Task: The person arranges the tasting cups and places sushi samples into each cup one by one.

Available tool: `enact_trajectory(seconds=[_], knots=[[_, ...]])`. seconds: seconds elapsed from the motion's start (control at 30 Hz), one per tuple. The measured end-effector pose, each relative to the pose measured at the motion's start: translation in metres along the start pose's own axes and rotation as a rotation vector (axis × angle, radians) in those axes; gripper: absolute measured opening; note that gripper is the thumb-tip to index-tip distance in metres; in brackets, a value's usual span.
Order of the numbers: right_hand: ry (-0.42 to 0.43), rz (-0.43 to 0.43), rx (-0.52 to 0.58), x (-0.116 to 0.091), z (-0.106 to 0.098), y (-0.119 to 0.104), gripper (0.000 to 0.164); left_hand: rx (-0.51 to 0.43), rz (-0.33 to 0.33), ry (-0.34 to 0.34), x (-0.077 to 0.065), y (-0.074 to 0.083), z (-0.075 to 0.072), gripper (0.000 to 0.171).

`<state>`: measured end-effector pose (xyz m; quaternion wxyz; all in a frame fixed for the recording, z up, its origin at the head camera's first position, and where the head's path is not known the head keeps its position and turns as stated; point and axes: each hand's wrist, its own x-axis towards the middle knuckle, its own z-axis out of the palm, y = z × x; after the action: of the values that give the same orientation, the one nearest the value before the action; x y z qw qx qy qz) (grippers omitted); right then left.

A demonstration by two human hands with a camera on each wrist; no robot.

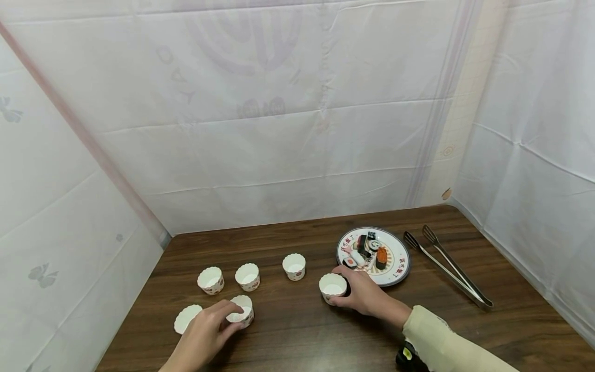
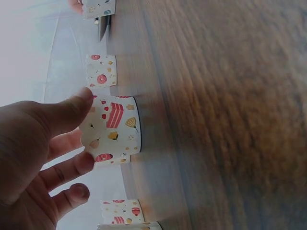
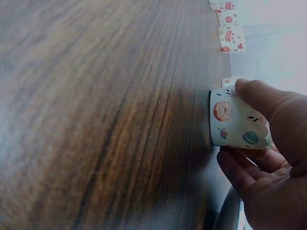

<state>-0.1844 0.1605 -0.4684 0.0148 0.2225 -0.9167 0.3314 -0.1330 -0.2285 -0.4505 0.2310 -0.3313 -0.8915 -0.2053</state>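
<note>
A pale yellow sleeve (image 1: 448, 341), its cuff (image 1: 415, 321) uneven-edged, covers the person's right forearm at lower right; the right hand (image 1: 364, 293) and left hand (image 1: 204, 328) are bare. Below the sleeve shows a black item (image 1: 402, 358), yellow-green marked, possibly worn.

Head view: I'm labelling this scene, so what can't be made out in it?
In the head view:
Leftmost cup: lower side hidden by the left hand.
Plate: lower-left rim partly covered by the right hand.
Black object: partly hidden by the sleeve and cut off by the bottom edge; identity unclear.
</note>
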Motion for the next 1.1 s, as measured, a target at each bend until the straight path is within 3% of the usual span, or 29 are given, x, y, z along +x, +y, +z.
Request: enact_trajectory(seconds=[0.33, 0.63, 0.83, 1.1], knots=[[-0.007, 0.001, 0.001, -0.001, 0.0, 0.0, 0.055, 0.011, 0.129, 0.123, 0.013, 0.009, 0.001, 0.038], [-0.003, 0.002, 0.014, -0.001, -0.001, -0.002, 0.056, 0.029, 0.14, 0.111, 0.033, 0.021, 0.004, 0.038], [0.002, -0.005, 0.02, -0.002, 0.0, -0.001, 0.056, 0.023, 0.195, 0.139, 0.049, 0.03, 0.01, 0.038], [0.002, -0.004, 0.025, -0.003, -0.001, -0.001, 0.057, -0.015, 0.229, 0.095, 0.076, 0.045, 0.02, 0.032]])
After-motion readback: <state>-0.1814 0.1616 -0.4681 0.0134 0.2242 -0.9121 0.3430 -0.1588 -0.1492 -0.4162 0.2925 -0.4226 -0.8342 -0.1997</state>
